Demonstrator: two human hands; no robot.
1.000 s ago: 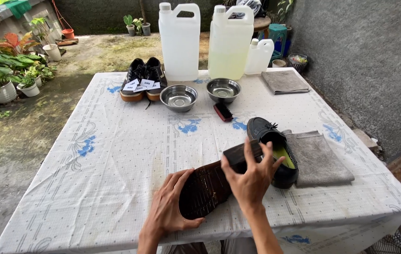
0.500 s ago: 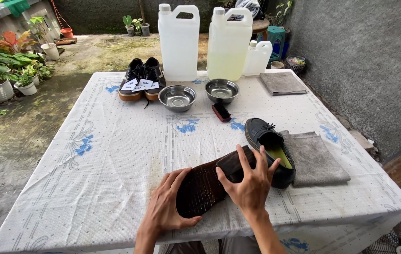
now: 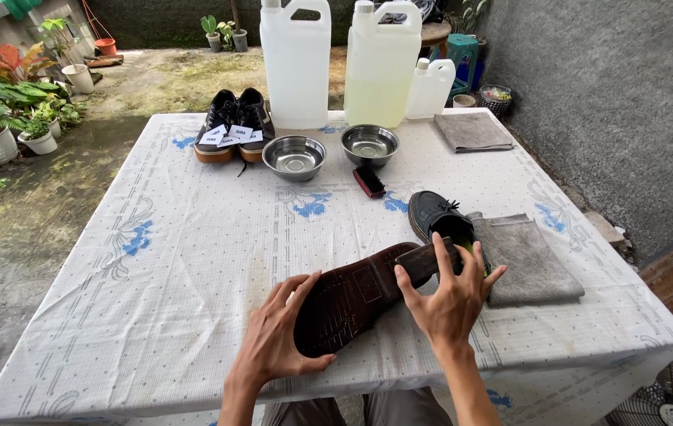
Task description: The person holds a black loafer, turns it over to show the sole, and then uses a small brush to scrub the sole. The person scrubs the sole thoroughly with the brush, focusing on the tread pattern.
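Note:
A dark shoe (image 3: 360, 296) lies sole-up near the table's front edge. My left hand (image 3: 277, 331) grips its toe end, fingers spread along the sole's edge. My right hand (image 3: 451, 298) holds the heel end, fingers spread over it. Just behind the right hand a second black shoe (image 3: 439, 219) lies upright beside a grey cloth (image 3: 522, 256).
On the white patterned tablecloth (image 3: 194, 268) stand two steel bowls (image 3: 295, 155), a small brush (image 3: 369, 181), a pair of black sneakers with paper tags (image 3: 234, 126), three plastic jugs (image 3: 297, 59) and a folded grey cloth (image 3: 472, 131). Potted plants line the left; a grey wall rises at the right.
Both hands and the upturned shoe have stayed almost in place; the camera view has shifted slightly.

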